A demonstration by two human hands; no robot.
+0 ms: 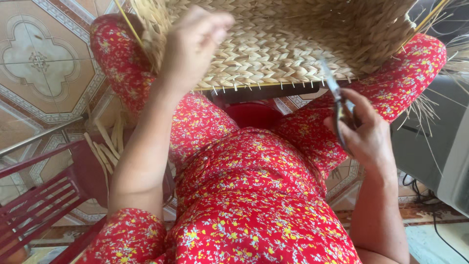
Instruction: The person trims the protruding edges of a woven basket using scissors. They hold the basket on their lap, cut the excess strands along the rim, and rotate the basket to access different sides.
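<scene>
Just above the right hand [364,132], touching the tip of the blades it holds, lies the lower edge of a woven straw basket [283,44] that rests across the person's lap. The right hand is curled shut around the handles of a pair of scissors [337,105], fingers wrapped close and thumb on the near side; the blades point up and away from the palm toward the basket's rim, and whether they are parted cannot be told. To the left of that hand, well apart from it, the left hand [193,44] is raised against the basket's braided side, its fingers drawn together as if pinching, but the hand is blurred and what lies between the fingertips cannot be made out. A thin yellow strand [129,24] runs slantwise just left of the left hand. Loose straw ends [435,105] stick out from the basket to the right of the right hand. Below both hands spreads the person's red flowered clothing [254,195]. Left of the left forearm stands a red chair [39,195] on a patterned tile floor [39,63], with pale straw strips [105,146] lying by it.
</scene>
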